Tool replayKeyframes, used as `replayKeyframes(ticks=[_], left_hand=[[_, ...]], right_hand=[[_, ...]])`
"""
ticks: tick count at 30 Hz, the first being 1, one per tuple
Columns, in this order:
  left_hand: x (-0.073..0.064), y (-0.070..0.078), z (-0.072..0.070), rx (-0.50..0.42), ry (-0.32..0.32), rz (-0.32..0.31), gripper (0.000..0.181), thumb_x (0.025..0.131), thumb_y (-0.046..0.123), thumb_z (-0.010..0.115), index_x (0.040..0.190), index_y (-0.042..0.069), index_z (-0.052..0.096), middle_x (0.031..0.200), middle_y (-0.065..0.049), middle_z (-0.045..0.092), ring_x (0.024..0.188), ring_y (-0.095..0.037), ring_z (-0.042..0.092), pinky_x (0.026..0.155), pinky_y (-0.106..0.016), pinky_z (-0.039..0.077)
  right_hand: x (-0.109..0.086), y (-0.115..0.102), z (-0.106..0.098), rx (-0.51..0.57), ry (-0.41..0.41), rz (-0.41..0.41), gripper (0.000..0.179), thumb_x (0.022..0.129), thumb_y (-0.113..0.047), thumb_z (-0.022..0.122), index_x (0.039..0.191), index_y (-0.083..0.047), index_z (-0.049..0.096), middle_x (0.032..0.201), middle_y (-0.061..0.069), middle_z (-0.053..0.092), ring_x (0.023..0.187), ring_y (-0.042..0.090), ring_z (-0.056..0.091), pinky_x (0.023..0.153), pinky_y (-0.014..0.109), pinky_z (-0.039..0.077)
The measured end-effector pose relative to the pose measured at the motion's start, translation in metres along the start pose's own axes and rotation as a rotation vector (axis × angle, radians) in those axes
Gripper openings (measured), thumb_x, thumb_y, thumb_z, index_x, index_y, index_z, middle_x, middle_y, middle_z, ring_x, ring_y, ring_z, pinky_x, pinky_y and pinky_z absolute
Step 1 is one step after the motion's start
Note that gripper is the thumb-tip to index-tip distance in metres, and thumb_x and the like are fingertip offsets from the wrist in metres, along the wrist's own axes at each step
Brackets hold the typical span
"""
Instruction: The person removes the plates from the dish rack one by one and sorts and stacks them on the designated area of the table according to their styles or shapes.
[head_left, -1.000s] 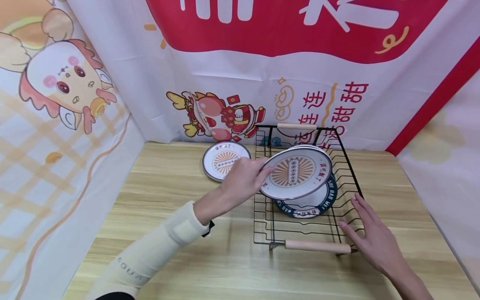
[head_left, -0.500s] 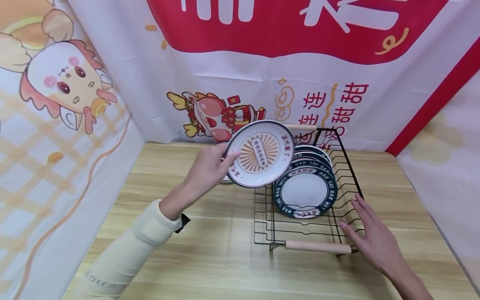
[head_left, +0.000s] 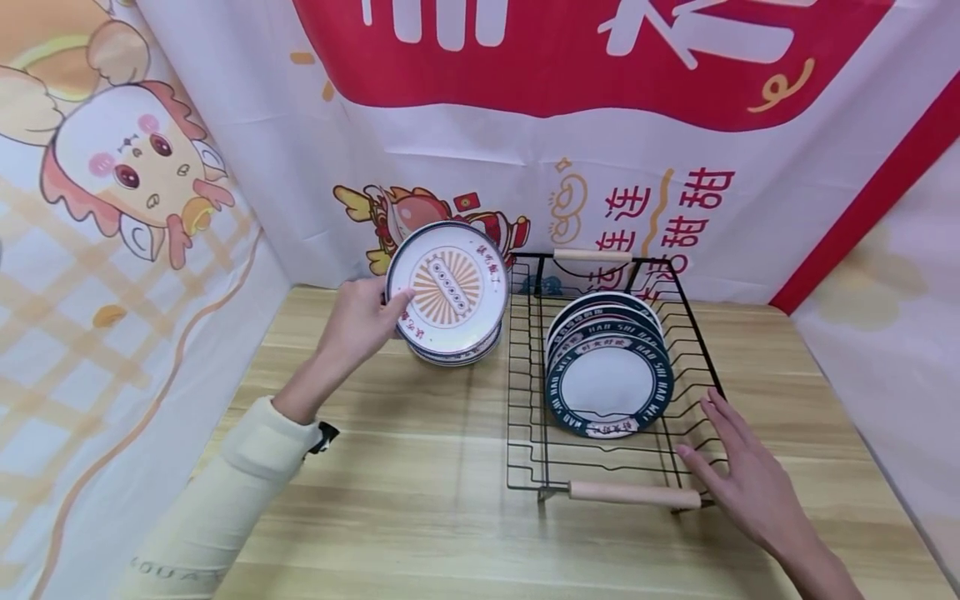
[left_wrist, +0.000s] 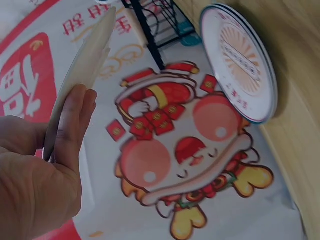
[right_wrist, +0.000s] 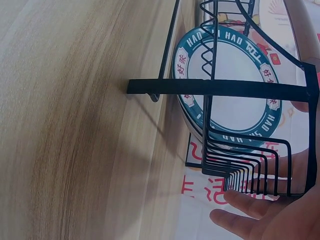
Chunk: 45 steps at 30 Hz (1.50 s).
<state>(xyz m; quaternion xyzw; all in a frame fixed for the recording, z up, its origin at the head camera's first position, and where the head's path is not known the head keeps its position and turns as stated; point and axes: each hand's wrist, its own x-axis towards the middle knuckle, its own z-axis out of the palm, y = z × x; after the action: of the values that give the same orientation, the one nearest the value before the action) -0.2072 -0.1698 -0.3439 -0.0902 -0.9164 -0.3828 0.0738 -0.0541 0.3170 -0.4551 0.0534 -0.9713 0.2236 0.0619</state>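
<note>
Holding a white plate [head_left: 450, 287] tilted up in the left hand [head_left: 358, 321], pinched at its left edge, with the thumb over the printed face and the fingers behind. Raised above a stack [head_left: 459, 357] of matching plates on the tabletop [head_left: 435, 500], left of the rack [right_wrist: 235, 89]; apart from that stack in the left wrist view. Resting the right hand [head_left: 750, 479] at the rack's right side, near the front handle [head_left: 633, 494], with its fingers nearly straight, slightly spread and wrapped round nothing. Lined up leaning in the rack: green plates [head_left: 609, 379]. Behind: a printed cloth [head_left: 465, 142].
</note>
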Motion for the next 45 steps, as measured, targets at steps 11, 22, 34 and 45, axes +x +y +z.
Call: replayKeyframes(ticks=[11, 22, 34, 45], left_hand=[[0.01, -0.051, -0.011, -0.036, -0.115, -0.142, 0.029, 0.106, 0.016, 0.063, 0.108, -0.012, 0.069, 0.083, -0.021, 0.074, 0.06, -0.019, 0.073, 0.056, -0.035, 0.062], [0.021, -0.089, -0.01, -0.109, -0.214, -0.312, 0.032, 0.105, 0.013, 0.063, 0.112, -0.018, 0.065, 0.081, -0.021, 0.073, 0.056, -0.018, 0.072, 0.056, -0.032, 0.062], [0.027, -0.109, 0.002, -0.125, -0.246, -0.374, 0.03, 0.106, 0.013, 0.061, 0.111, -0.017, 0.063, 0.077, -0.014, 0.072, 0.055, -0.014, 0.071, 0.056, -0.027, 0.06], [0.036, -0.133, 0.018, -0.143, -0.243, -0.438, 0.03, 0.106, 0.016, 0.063, 0.106, -0.014, 0.062, 0.075, -0.012, 0.071, 0.07, -0.03, 0.077, 0.07, -0.041, 0.065]], right_hand=[[0.001, -0.001, 0.0, 0.0, 0.003, -0.003, 0.08, 0.103, -0.044, 0.066, 0.163, -0.001, 0.035, 0.173, 0.018, 0.026, 0.139, 0.06, 0.043, 0.095, 0.079, 0.041], [-0.001, -0.001, 0.0, -0.005, -0.005, 0.003, 0.08, 0.104, -0.044, 0.065, 0.162, 0.001, 0.035, 0.172, 0.021, 0.026, 0.139, 0.06, 0.043, 0.096, 0.079, 0.041], [0.0, -0.001, 0.0, -0.001, 0.005, -0.006, 0.079, 0.103, -0.043, 0.066, 0.162, 0.001, 0.036, 0.173, 0.019, 0.026, 0.14, 0.059, 0.043, 0.096, 0.079, 0.041], [-0.001, -0.003, -0.001, -0.005, 0.0, 0.006, 0.08, 0.103, -0.044, 0.066, 0.163, -0.001, 0.034, 0.173, 0.019, 0.025, 0.14, 0.059, 0.043, 0.097, 0.079, 0.041]])
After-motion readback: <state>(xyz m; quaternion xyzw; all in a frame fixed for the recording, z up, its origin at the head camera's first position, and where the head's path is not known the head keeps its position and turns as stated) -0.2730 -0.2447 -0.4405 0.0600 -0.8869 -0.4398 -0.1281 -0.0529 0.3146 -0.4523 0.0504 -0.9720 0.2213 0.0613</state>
